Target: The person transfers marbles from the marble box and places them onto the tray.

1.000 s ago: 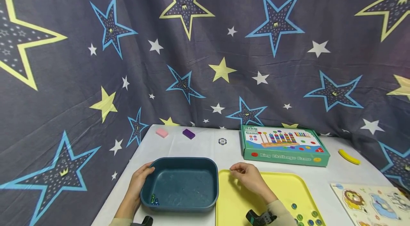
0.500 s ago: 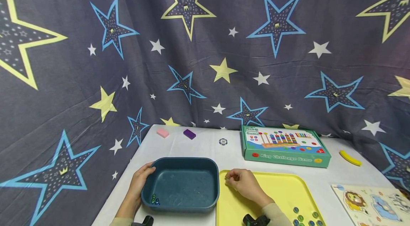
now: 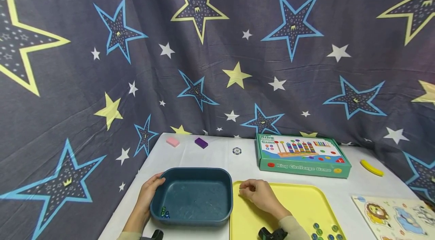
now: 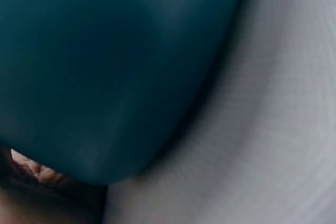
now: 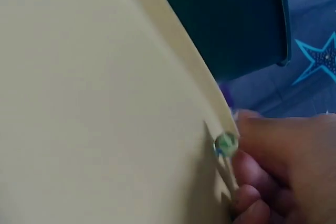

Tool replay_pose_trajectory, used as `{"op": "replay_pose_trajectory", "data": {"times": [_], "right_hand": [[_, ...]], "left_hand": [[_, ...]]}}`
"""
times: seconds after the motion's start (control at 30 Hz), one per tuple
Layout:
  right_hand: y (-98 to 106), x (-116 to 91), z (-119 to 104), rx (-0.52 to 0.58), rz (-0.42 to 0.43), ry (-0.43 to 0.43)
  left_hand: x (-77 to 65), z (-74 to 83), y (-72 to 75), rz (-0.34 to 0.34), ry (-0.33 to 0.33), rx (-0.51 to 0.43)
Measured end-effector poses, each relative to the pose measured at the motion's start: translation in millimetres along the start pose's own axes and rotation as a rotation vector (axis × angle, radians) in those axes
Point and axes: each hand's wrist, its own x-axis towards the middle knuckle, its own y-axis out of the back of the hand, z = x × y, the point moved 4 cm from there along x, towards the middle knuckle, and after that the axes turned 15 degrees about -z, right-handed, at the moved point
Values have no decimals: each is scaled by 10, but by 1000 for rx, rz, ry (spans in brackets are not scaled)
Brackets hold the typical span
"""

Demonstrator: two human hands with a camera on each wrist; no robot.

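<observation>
A dark teal plastic basin (image 3: 192,194) stands on the white table, with a few green and blue glass marbles (image 3: 164,212) in its near left corner. My left hand (image 3: 147,192) grips the basin's left rim, thumb over the edge; its wrist view is filled by the basin's outer wall (image 4: 105,77). Over the far left corner of a yellow tray (image 3: 289,194), my right hand (image 3: 259,196) pinches a clear greenish glass marble (image 5: 226,144) at the fingertips, close to the tray's rim. More glass marbles (image 3: 317,231) lie in the tray's near right part.
Behind the tray lies a green Ring Challenge Game box (image 3: 304,155). A yellow curved piece (image 3: 371,168) and an animal puzzle board (image 3: 395,215) are at the right. Toward the back sit a pink block (image 3: 172,141), a purple block (image 3: 201,143) and a poker chip (image 3: 236,150).
My right hand has shifted slightly left and toward me over the tray's corner, then stays nearly still. My left hand keeps its hold on the basin.
</observation>
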Motion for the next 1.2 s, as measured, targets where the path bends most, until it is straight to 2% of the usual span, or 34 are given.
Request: {"op": "replay_pose_trajectory", "data": {"times": [0.17, 0.27, 0.4, 0.57, 0.67, 0.9, 1.1, 1.2], "right_hand": [[81, 8, -54, 208, 107, -66], [104, 13, -135, 333, 128, -65], [85, -2, -313, 478, 102, -59], [4, -42, -604, 547, 28, -11], [-63, -45, -793, 499, -19, 47], [-291, 52, -1145, 233, -131, 218], [-544, 120, -1432, 77, -242, 328], [-677, 165, -1533, 29, -306, 346]], "left_hand": [[-11, 11, -8, 5, -8, -3], [-15, 10, -6, 8, -8, -7], [-21, 10, -4, 7, -7, 5], [-22, 23, -12, 15, -8, 5], [-13, 29, -13, 23, -8, 8], [-16, 18, 5, 23, -1, 26], [-14, 15, 9, 19, -1, 16], [-14, 20, 3, 20, 1, 21]]}}
